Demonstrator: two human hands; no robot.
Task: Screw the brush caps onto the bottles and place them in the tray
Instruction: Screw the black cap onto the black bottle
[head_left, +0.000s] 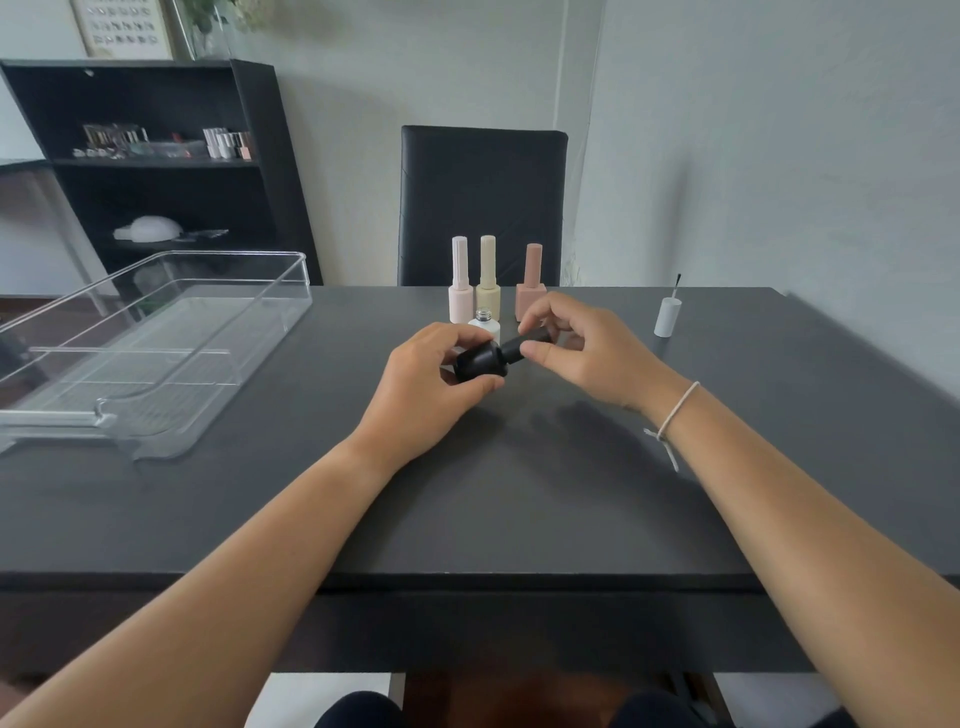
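Left hand (426, 379) grips black bottle (480, 362) above dark table (519, 493).

A dark grey counter (519, 493) carries a clear plastic tray (208, 332) at its left, three capped bottles, pale pink (460, 291), cream (488, 288) and dusty pink (531, 291), an uncapped white bottle (484, 327), and an upturned white brush cap (668, 312) at right.

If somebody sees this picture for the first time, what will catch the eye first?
Both hands at the table's centre: the left hand grips a black bottle while the right hand pinches its cap. Behind them stand three capped pastel bottles, and a clear tray sits at left.
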